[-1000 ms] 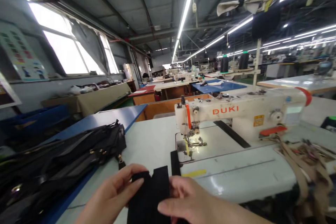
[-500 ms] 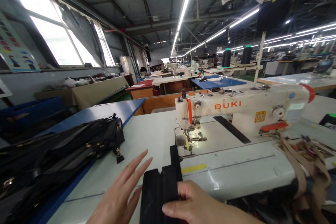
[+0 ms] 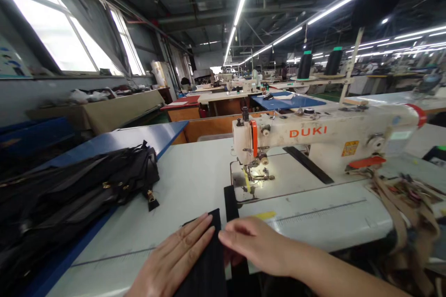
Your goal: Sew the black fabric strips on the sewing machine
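A black fabric piece [image 3: 208,269] lies flat on the white sewing table [image 3: 195,181] at the near edge. My left hand [image 3: 177,257] rests flat on its left part, fingers stretched out together. My right hand [image 3: 256,243] presses down on its right side, fingers extended and pointing left, fingertips almost meeting the left hand. A cream DUKI sewing machine [image 3: 324,141] stands beyond, its lit needle area [image 3: 256,176] just past the fabric. A black strip [image 3: 230,202] lies between fabric and needle plate.
A heap of black bags with gold hardware [image 3: 76,190] lies on the blue side table at left. Tan straps [image 3: 407,204] pile up at right. Two thread cones [image 3: 306,65] stand on a rack behind the machine. Rows of other sewing tables run into the distance.
My left hand came down from the air onto the fabric. My right hand let go of its grip and now lies flat. The fabric lies flatter on the table.
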Available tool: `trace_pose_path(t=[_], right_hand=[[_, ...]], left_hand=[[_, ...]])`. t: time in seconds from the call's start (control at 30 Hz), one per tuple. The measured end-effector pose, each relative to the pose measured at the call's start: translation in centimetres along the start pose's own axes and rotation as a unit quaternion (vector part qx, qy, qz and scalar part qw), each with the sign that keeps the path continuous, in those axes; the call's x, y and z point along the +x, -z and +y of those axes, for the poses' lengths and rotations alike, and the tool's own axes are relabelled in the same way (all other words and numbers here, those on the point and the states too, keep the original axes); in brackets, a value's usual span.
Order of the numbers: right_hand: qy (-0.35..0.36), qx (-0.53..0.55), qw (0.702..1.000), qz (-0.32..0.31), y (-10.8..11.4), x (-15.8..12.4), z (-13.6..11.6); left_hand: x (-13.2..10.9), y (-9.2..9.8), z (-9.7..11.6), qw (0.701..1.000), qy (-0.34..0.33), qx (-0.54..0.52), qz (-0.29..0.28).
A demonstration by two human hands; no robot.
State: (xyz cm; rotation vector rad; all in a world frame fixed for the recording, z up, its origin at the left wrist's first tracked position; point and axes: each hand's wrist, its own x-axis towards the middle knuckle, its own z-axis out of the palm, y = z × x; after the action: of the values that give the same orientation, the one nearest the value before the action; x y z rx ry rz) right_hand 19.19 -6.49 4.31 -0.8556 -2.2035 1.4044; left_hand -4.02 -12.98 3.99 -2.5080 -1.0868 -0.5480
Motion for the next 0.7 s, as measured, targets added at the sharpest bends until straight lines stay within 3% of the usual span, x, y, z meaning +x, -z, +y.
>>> trace_pose_path(t=[0.07,0.17,0.23,0.5,0.7], right_hand=[[0.073,-0.131,0.986,0.07,0.0,0.4,1.0],[0.122,-0.284,0.95,0.036,-0.6,0.5,2.6],[0.1,-0.304,0.947,-0.005,-0.8,0.0,3.2],[0.082,-0.351,0.933,0.014,-0.3,-1.7,4.8],[0.141,-0.417,0.891,0.106,-1.5,-0.4,8.5]], left_hand=[[0.0,-0.4,-0.6,1.0,0.007,0.007,-0.002],[0.2,-1.4,-1.3,1.0,0.015,-0.001,0.0],[0.4,-2.0,-1.6,1.0,0.016,-0.01,-0.001],[3.4,-4.0,-1.6,0.997,-0.004,-0.063,-0.04],[6.1,-6.7,-2.4,0.989,-0.065,-0.111,-0.076]])
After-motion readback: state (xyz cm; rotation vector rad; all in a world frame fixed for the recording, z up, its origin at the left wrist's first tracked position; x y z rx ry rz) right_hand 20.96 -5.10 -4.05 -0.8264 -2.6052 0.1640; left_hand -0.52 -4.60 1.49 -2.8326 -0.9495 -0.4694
